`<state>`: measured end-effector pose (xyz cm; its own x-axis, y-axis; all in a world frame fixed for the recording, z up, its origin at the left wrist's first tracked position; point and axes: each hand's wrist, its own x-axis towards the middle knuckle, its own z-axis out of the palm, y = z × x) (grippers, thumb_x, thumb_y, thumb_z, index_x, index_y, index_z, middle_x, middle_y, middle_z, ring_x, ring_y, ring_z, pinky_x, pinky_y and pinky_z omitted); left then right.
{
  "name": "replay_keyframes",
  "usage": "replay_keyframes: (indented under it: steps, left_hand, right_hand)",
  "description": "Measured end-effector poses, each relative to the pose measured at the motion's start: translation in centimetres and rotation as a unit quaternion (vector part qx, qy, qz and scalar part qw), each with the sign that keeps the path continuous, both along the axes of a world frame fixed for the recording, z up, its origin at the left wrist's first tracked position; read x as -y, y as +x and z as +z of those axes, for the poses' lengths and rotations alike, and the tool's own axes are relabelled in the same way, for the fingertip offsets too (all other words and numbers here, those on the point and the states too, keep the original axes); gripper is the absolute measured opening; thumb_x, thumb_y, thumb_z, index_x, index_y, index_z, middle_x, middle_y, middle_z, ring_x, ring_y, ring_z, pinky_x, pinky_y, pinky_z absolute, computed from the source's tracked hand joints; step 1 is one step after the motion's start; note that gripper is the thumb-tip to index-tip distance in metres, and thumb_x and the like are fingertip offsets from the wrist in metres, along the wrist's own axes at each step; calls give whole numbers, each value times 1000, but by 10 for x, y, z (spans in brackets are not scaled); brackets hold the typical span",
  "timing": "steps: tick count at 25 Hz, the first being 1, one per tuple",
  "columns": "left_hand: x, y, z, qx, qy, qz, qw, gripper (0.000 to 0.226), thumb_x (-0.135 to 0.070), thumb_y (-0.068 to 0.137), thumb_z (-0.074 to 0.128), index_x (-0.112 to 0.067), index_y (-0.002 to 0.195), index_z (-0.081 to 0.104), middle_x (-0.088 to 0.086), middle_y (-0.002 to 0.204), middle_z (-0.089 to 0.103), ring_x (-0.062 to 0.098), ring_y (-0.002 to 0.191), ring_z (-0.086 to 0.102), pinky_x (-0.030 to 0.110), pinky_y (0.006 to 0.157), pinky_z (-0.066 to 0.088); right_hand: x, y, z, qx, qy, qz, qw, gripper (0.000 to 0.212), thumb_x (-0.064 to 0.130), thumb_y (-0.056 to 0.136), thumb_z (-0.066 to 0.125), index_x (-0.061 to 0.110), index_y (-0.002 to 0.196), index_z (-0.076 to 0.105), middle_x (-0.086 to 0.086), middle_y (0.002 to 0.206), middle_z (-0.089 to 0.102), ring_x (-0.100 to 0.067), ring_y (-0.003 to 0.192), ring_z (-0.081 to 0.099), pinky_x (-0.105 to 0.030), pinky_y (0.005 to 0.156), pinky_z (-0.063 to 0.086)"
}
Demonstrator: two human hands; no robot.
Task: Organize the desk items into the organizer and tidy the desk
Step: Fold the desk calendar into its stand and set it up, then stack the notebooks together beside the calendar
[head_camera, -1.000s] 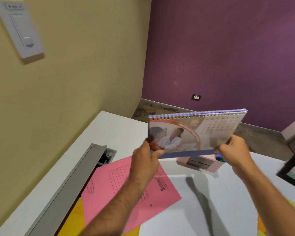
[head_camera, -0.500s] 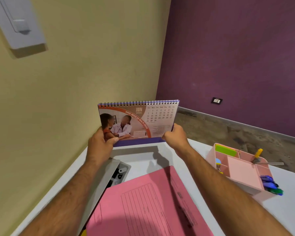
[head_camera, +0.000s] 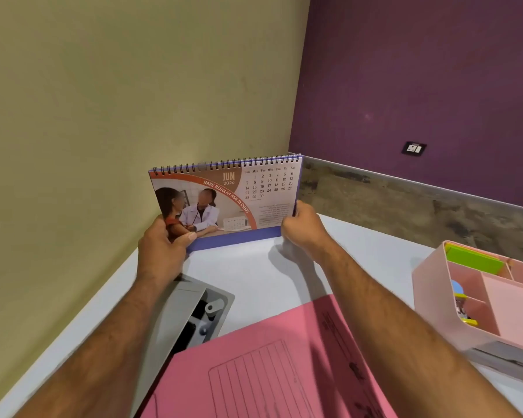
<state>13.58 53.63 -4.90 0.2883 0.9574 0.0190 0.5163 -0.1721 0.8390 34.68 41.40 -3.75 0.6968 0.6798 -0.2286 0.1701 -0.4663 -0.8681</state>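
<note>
Both hands are gripping the desk calendar [head_camera: 224, 200]: left hand [head_camera: 160, 251] and right hand [head_camera: 302, 227] closing on opposite bottom corners. Its long axis is running straight between them, its base just meeting the desk [head_camera: 254, 273].

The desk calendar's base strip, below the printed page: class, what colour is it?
Purple-blue, on the desk calendar held by both hands; seen in the head view.

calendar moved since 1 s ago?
Yes. The desk calendar, held by left hand and right hand, went from above the pink folder to the desk's far corner.
</note>
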Motion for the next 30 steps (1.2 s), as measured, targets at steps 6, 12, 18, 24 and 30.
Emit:
replay_keyframes:
  steps: [6, 12, 18, 24, 30]
  left_hand:
    - [-6, 0, -3, -4, 0, -7, 1000, 24, -19, 82, 76, -12, 99, 60, 1, 101, 66, 21, 91, 62, 31, 81, 49]
    - [1, -19, 7, 8, -8, -19, 1000, 41, -16, 79, 78, -18, 115, 57, 3, 99, 69, 21, 90, 63, 29, 80, 45]
    - [20, -55, 28, -12, 2, -10, 1000, 68, -22, 73, 84, -10, 131, 50, 11, 115, 66, 22, 95, 55, 31, 85, 43]
    - [95, -82, 58, 4, 1, -32, 999, 57, -19, 76, 81, -15, 126, 54, 5, 112, 63, 18, 100, 56, 29, 83, 45]
    - [195, -107, 58, -55, -14, -137, 989, 49, -24, 79, 78, -20, 123, 58, -6, 104, 64, 10, 87, 62, 22, 76, 49]
  right_hand:
    - [-1, 3, -4, -8, 15, -9, 1000, 44, 1, 80, 50, 18, 120, 60, -2, 121, 67, -26, 111, 60, -45, 95, 54]
    - [47, -7, 11, 25, -14, -67, 997, 68, -1, 82, 61, 11, 144, 37, -9, 143, 49, -25, 125, 52, -31, 98, 46]
    - [136, -55, 18, 112, -57, -74, 989, 66, 14, 75, 71, 14, 137, 47, -6, 132, 58, -19, 116, 57, -20, 88, 39]
    - [246, -132, 16, 148, -311, -92, 934, 83, 70, 50, 66, 25, 115, 44, 2, 113, 48, -23, 110, 46, -42, 90, 43]
    - [313, -182, 12, 55, -337, -135, 930, 90, 67, 45, 78, 25, 111, 35, 2, 110, 43, -21, 108, 47, -43, 89, 46]
